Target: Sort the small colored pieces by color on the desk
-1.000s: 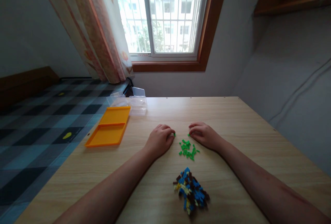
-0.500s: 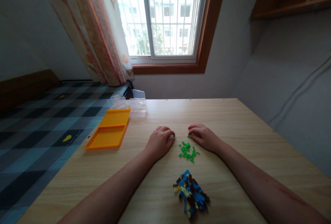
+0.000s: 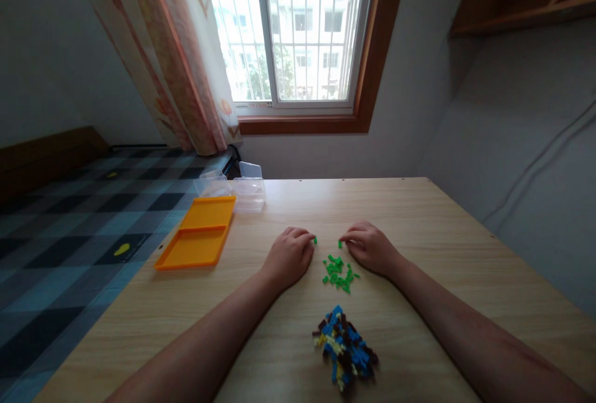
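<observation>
Both of my hands rest on the wooden table [image 3: 442, 248], facing each other. My left hand [image 3: 287, 254] is curled, its fingertips pinching a tiny green brick [image 3: 315, 239]. My right hand [image 3: 370, 246] is also curled and pinches another small green brick [image 3: 339, 243]. Between and just below the hands lies a loose scatter of green bricks [image 3: 338, 270]. Closer to me sits a heap of blue, brown and yellow bricks [image 3: 343, 351].
An orange two-part tray [image 3: 198, 232] lies at the table's left edge, with clear plastic boxes [image 3: 242, 189] behind it. A checked bed cover [image 3: 69, 217] is on the left. A window and curtain stand behind the table.
The right hand has lifted its fingertips slightly, and the two hands have edged a little closer together. The view has shifted a bit downward. The piles have not moved.
</observation>
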The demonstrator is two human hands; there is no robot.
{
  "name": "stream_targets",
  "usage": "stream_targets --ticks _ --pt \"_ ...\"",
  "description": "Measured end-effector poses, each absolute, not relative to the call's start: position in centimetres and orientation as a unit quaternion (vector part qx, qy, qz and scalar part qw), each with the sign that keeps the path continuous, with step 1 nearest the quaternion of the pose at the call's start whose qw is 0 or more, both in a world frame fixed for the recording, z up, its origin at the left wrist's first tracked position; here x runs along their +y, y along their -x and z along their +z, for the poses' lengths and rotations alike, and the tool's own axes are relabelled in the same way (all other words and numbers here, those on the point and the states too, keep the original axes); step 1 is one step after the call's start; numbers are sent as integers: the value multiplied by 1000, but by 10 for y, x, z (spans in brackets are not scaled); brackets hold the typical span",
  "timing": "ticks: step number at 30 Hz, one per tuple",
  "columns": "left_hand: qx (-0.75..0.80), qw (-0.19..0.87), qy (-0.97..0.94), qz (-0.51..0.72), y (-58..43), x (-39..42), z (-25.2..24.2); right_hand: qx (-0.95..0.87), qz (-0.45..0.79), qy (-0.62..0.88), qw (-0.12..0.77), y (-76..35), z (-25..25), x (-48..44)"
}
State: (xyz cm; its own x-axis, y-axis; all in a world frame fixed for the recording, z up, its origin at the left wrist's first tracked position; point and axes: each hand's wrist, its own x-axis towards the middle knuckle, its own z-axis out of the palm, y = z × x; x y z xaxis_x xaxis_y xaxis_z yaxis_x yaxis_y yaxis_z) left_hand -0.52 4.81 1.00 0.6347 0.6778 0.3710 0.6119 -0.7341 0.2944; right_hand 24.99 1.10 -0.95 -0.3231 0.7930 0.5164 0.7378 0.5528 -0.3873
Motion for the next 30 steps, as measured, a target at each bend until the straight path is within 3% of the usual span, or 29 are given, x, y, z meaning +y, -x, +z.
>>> stream_targets --ticks 16,30 --pt "397 6 -907 140 11 59 0 -834 24 454 312 -246 -14 17" --pt "446 25 -875 186 5 83 -2 -796 49 493 349 -217 -12 78"
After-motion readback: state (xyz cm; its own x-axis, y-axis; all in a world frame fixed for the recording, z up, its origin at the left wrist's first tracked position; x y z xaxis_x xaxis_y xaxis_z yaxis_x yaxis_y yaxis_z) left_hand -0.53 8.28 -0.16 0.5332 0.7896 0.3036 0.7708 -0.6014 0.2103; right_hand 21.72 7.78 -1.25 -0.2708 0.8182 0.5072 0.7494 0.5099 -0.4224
